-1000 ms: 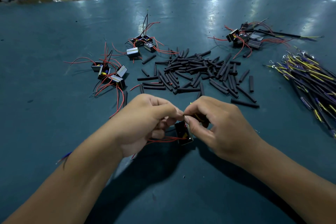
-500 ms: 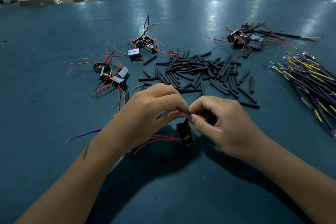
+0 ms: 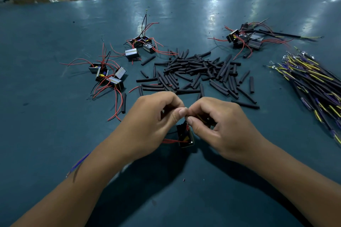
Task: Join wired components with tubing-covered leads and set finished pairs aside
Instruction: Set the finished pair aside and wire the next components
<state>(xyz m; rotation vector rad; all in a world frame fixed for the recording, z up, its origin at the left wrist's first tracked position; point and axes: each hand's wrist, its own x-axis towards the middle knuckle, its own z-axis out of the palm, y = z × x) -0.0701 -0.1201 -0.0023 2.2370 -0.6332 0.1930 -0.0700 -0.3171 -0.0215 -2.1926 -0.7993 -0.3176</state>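
Both hands, left hand (image 3: 153,121) and right hand (image 3: 219,127), pinch leads above component (image 3: 185,136).

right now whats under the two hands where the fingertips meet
A small black component with red wires hangs just below the left hand and right hand. The joint being pinched is covered by fingertips, so it cannot be seen.
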